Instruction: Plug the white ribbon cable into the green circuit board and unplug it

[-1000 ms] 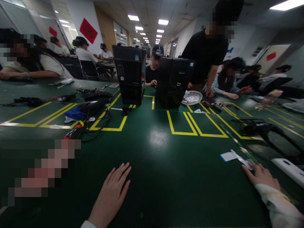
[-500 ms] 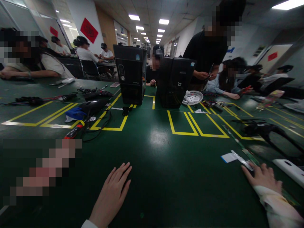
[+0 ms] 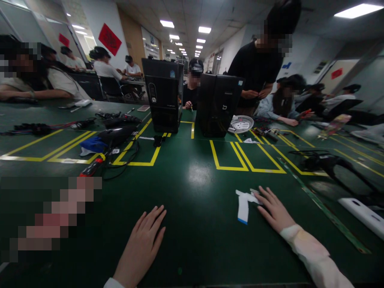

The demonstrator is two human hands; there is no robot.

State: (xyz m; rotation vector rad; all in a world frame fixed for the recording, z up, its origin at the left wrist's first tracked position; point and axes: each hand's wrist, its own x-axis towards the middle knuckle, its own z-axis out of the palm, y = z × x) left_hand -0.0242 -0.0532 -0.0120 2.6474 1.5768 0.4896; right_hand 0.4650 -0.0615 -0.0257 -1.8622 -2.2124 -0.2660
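My left hand (image 3: 139, 244) lies flat on the green tabletop, fingers stretched out, holding nothing. On the right, my right hand (image 3: 274, 210) has its thumb and fingertips at one end of a white flat ribbon cable (image 3: 243, 206). The cable is bent into an angle, with a blue strip at its near end. My fingertips partly cover its other end.
Two black computer towers (image 3: 164, 96) (image 3: 220, 106) stand across the table, with a white basket (image 3: 241, 124) beside them. Left are a red-black screwdriver (image 3: 93, 167) and cables. Right lie a green strip (image 3: 327, 212) and a white device (image 3: 361, 216). People surround the table.
My right hand has moved left over the table, and the ribbon cable has come along and turned. The green strip is now uncovered. My left hand has stayed put.
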